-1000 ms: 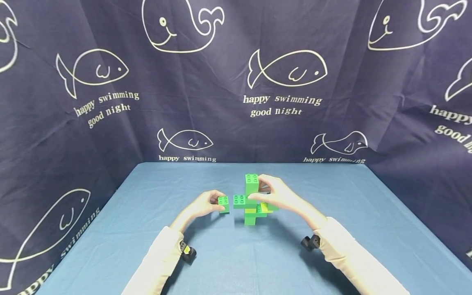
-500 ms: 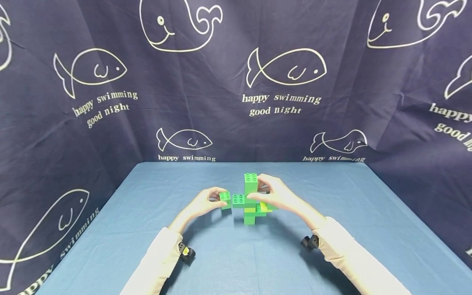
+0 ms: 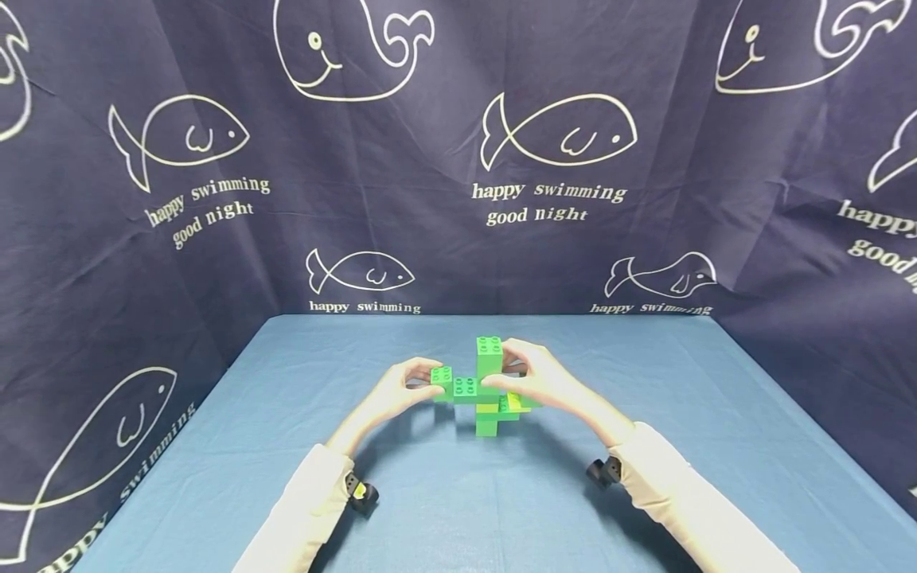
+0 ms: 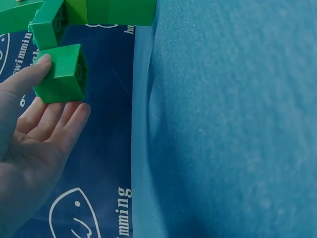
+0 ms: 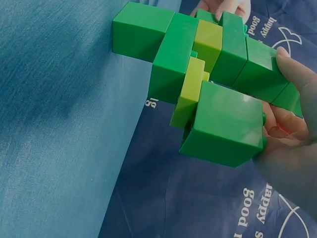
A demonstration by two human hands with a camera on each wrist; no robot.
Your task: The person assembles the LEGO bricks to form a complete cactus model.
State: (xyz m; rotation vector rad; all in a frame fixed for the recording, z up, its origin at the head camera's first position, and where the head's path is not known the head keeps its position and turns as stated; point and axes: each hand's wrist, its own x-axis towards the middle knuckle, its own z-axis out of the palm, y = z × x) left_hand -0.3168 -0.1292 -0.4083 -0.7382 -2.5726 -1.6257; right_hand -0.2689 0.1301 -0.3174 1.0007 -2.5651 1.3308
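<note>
In the head view my left hand (image 3: 401, 391) pinches a single green building brick (image 3: 441, 385) between thumb and fingers. The left wrist view shows the thumb on one face of this brick (image 4: 60, 82) and fingertips beneath it. Just right of it stands a structure of green and yellow-green building bricks (image 3: 486, 425), with a studded arm jutting left. Whether the held brick touches that arm, I cannot tell. My right hand (image 3: 533, 374) grips the upright green column at the top. On the right wrist side, a large green brick (image 5: 225, 124) sits on a thin yellow-green one (image 5: 187, 94).
A blue cloth (image 3: 458, 509) covers the table, and the structure's lowest brick is over it. Behind hangs a dark blue curtain (image 3: 430, 183) with white fish and whale drawings. Black wrist cameras (image 3: 362, 495) are worn near both sleeves.
My left hand has lifted its green brick, bringing it up and slightly right, alongside the structure's left arm. The right hand and the structure stay in place.
</note>
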